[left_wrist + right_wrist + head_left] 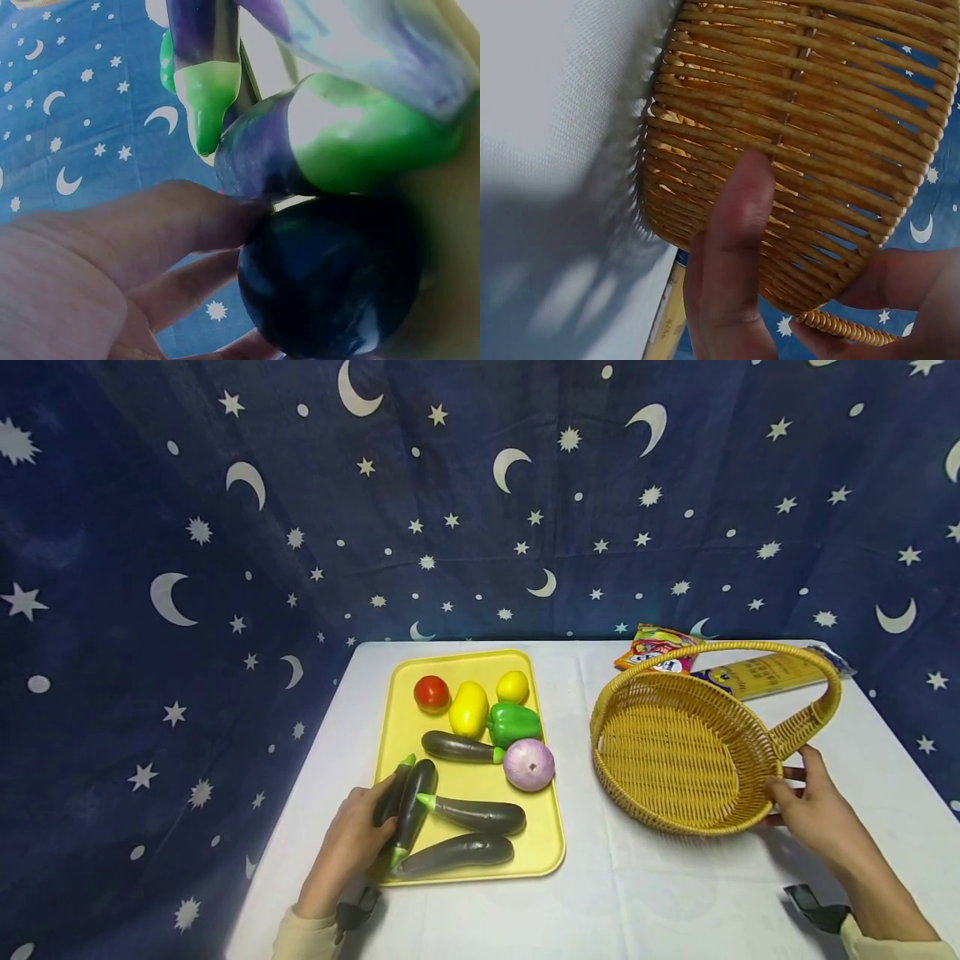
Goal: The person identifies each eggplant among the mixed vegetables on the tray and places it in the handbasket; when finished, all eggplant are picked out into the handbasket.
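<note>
My left hand [358, 827] grips the leftmost dark eggplant [388, 800] on the yellow tray [543, 852]. In the left wrist view, the thumb [172, 217] and fingers lie around that eggplant's rounded dark end [330, 277]. A second eggplant [415, 806] lies right beside it, and several more rest on the tray. At the right, my right hand [813, 797] holds the side of a wicker basket [671, 760] with a tall handle. In the right wrist view, fingers [742, 217] press the basket's outer wall [795, 112], with the thumb near the rim.
On the tray's far part are a tomato [432, 693], a yellow mango-shaped fruit [468, 710], a lemon [513, 687], a green pepper [514, 724] and a purple onion [528, 765]. Behind the basket lie a colourful snack bag [654, 647] and a yellow packet [772, 675]. A starry curtain [465, 527] stands behind.
</note>
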`<state>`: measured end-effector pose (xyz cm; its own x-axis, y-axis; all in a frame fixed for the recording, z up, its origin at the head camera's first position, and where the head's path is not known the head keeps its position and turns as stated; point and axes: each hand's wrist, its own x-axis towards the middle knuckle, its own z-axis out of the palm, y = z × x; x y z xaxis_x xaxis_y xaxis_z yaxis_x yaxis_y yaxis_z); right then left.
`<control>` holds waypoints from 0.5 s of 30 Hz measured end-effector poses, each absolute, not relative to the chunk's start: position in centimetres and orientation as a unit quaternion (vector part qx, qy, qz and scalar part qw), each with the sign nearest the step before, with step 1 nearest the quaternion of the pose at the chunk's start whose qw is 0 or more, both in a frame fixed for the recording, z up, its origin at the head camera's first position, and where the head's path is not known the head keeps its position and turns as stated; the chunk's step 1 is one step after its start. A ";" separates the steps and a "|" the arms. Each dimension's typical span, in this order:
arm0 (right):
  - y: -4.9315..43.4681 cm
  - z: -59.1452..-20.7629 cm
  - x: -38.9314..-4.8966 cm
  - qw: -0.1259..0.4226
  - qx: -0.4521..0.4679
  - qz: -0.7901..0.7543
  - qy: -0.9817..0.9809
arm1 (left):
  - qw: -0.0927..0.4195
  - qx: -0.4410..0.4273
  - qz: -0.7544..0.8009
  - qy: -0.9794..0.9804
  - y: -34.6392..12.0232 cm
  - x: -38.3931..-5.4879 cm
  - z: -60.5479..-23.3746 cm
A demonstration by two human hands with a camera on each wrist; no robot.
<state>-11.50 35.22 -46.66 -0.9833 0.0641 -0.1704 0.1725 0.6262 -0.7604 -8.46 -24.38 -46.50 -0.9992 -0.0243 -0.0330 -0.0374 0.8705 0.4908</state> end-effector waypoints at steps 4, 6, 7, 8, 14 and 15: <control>35.3 -46.6 -11.6 0.060 0.067 -0.424 0.901 | 0.014 -0.023 0.262 0.965 -24.4 -8.4 -46.4; 35.3 -46.6 -11.6 0.062 0.067 -0.423 0.901 | 0.013 -0.024 0.264 0.964 -24.4 -8.4 -46.4; 35.3 -46.6 -11.6 0.062 0.067 -0.422 0.902 | 0.014 -0.023 0.266 0.964 -24.4 -8.4 -46.4; 35.3 -46.5 -11.6 0.063 0.067 -0.422 0.902 | 0.013 -0.022 0.267 0.963 -24.5 -8.4 -46.4; 35.3 -46.5 -11.6 0.067 0.071 -0.424 0.901 | 0.010 -0.008 0.270 0.963 -24.5 -8.4 -46.5; 35.3 -46.5 -11.6 0.067 0.072 -0.423 0.901 | 0.009 -0.005 0.270 0.963 -24.5 -8.4 -46.5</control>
<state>-11.62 35.29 -46.51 -0.9804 0.0734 -0.1827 0.1875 0.6311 -0.7527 -8.43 -24.53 -46.50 -0.9998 -0.0044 -0.0196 -0.0140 0.8539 0.5202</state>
